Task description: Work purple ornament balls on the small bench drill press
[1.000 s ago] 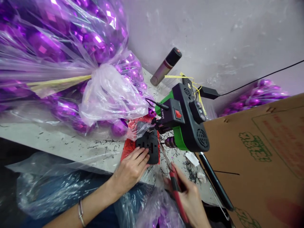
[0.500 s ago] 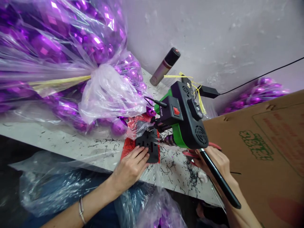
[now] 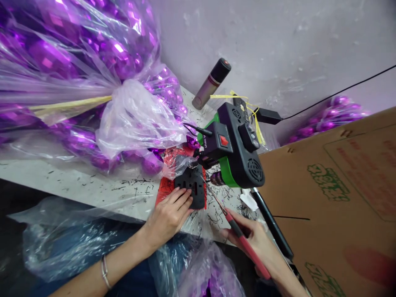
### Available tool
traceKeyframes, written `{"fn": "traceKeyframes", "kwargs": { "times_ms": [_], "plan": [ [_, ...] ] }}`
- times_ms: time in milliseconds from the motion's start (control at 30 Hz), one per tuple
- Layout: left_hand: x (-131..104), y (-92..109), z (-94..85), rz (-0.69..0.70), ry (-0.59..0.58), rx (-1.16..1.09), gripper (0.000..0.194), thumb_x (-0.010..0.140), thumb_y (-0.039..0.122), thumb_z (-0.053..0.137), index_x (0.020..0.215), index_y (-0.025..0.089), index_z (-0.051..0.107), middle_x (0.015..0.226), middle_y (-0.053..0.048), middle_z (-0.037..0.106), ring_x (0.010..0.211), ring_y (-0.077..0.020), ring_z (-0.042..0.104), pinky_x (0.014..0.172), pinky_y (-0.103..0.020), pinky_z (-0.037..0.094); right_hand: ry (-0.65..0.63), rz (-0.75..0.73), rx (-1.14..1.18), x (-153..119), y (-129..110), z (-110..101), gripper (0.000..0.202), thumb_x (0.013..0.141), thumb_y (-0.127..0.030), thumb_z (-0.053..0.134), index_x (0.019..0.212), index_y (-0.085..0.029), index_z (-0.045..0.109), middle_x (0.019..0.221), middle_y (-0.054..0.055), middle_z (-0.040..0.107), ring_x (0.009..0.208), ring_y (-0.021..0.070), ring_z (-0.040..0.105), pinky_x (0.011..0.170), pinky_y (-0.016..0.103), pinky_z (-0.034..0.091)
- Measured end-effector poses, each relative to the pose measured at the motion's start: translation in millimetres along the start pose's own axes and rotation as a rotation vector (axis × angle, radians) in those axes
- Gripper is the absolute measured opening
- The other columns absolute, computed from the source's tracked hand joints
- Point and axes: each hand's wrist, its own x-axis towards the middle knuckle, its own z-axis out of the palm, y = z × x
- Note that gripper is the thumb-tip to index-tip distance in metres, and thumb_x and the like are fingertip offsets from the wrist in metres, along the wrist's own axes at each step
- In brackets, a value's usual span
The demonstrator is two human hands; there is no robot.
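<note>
My left hand (image 3: 170, 212) lies with its fingers stretched out on the black slotted base plate (image 3: 198, 197) of a small green and black bench drill (image 3: 239, 144). Part of the plate is under the fingers. My right hand (image 3: 253, 235) grips a slim tool with a red and black handle (image 3: 247, 243) and a thin metal tip. That tip points toward the plate's right edge, just below the drill's chuck (image 3: 217, 179). Whether it touches the plate, I cannot tell. Red material (image 3: 163, 189) lies beneath the plate.
Clear bags of shiny purple baubles (image 3: 77, 53) crowd the left. Behind the drill are a dark-capped cylinder (image 3: 212, 82) and a black power adapter (image 3: 269, 116). A cardboard box (image 3: 340, 185) borders the right. Dark shavings litter the white table (image 3: 93, 187). A plastic bag (image 3: 204, 268) hangs below.
My right hand has come down and left from behind the drill's black lever, bringing the red-handled tool into fuller view, tip toward the plate. My left hand stays on the plate. The view shifted slightly.
</note>
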Motion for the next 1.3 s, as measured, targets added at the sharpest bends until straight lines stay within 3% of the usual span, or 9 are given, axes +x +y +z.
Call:
{"fn": "traceKeyframes", "kwargs": {
  "times_ms": [100,267,400,567,700,900,1000,1167,1300],
  "plan": [
    [-1,-1,0.2,0.009,-0.011,0.003,0.024,0.095,0.023,0.055,0.111,0.012,0.068,0.117,-0.011,0.07,0.113,-0.0231,0.065,0.098,-0.043,0.057,0.031,-0.024,-0.063,-2,-1,-5,0.056,0.071,-0.045,0.071,0.12,-0.019,0.07,0.099,0.004,0.078,0.085,0.028,0.075,0.076,0.036,0.062],
    [-2,-2,0.9,0.003,-0.016,-0.012,0.024,0.094,0.022,0.057,0.112,0.011,0.067,0.118,-0.011,0.07,0.113,-0.0229,0.065,0.1,-0.041,0.056,0.489,-0.478,-0.611,3,26,-15,0.067,0.076,-0.023,0.06,0.142,-0.025,0.051,0.113,0.005,0.075,0.095,0.0262,0.073,0.074,0.029,0.061],
    [-2,-2,0.5,0.016,-0.003,0.004,0.023,0.094,0.023,0.057,0.111,0.01,0.067,0.118,-0.011,0.07,0.113,-0.0229,0.065,0.1,-0.042,0.056,0.639,-0.642,-0.887,4,37,-17,0.077,0.079,-0.015,0.06,0.151,-0.025,0.037,0.112,0.007,0.074,0.094,0.0241,0.073,0.081,0.028,0.059],
    [-1,-1,0.0,0.019,-0.001,0.006,0.023,0.093,0.022,0.057,0.111,0.009,0.067,0.117,-0.011,0.07,0.112,-0.0229,0.065,0.099,-0.042,0.056,0.593,-0.614,-0.779,10,33,-16,0.071,0.079,-0.018,0.06,0.147,-0.025,0.044,0.106,0.007,0.076,0.091,0.0246,0.074,0.077,0.029,0.06],
    [0,-1,0.2,0.024,0.0,0.004,0.023,0.093,0.021,0.058,0.11,0.008,0.067,0.117,-0.012,0.07,0.112,-0.0238,0.065,0.099,-0.043,0.056,0.319,-0.302,-0.419,12,20,-10,0.055,0.078,-0.038,0.068,0.13,-0.023,0.064,0.103,0.006,0.078,0.081,0.0248,0.076,0.067,0.03,0.062],
    [0,-1,-0.8,0.029,-0.003,0.027,0.023,0.095,0.022,0.054,0.109,0.009,0.067,0.117,-0.011,0.07,0.111,-0.0238,0.066,0.098,-0.042,0.057,-0.001,-0.049,0.036,7,4,-3,0.059,0.07,-0.045,0.076,0.121,-0.017,0.069,0.117,0.009,0.072,0.107,0.0312,0.07,0.088,0.039,0.059],
    [0,-1,-0.4,0.026,0.004,0.026,0.023,0.095,0.022,0.055,0.109,0.009,0.067,0.117,-0.011,0.07,0.111,-0.0237,0.066,0.098,-0.042,0.057,0.159,-0.147,-0.196,5,10,-5,0.056,0.075,-0.04,0.071,0.127,-0.019,0.066,0.115,0.008,0.074,0.103,0.0298,0.072,0.082,0.036,0.061],
    [-1,-2,0.8,0.035,0.01,0.032,0.023,0.094,0.022,0.056,0.109,0.009,0.067,0.116,-0.011,0.071,0.11,-0.0235,0.066,0.098,-0.042,0.057,0.637,-0.617,-0.814,5,28,-11,0.072,0.081,-0.019,0.06,0.15,-0.023,0.039,0.116,0.007,0.074,0.095,0.0233,0.073,0.081,0.029,0.059],
    [0,-1,0.2,0.036,0.008,0.038,0.023,0.095,0.023,0.055,0.109,0.01,0.067,0.116,-0.01,0.071,0.111,-0.0228,0.066,0.098,-0.041,0.057,0.607,-0.651,-0.849,8,34,-12,0.078,0.079,-0.016,0.059,0.152,-0.025,0.033,0.115,0.005,0.074,0.096,0.0224,0.073,0.083,0.029,0.058]
  ]
}}
